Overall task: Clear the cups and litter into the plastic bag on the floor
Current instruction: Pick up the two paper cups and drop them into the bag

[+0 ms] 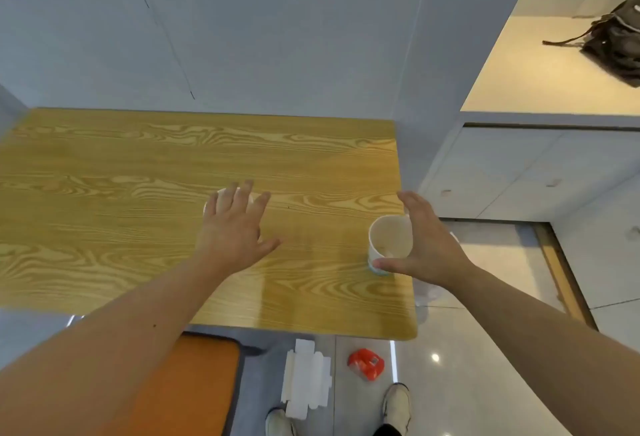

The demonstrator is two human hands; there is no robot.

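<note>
Now reaching: right hand (427, 245) spread, cupping white paper cup (389, 245) near wooden table (138, 176) edge; left hand (235, 224) spread over second, half-hidden cup (221, 193). Risking a nudge, tipping dregs floorward.

Two cups are being carried by the counter (138, 165): one cup (389, 241) is standing near the right edge, the other cup (221, 197) is sitting toward the middle, well apart. On the floor (467, 366) before the counter, a flattened carton (306, 378) is lying just left of a crumpled wrapper (366, 363). Far right, a backpack (613, 42) is resting on a ledge (526, 82).
</note>
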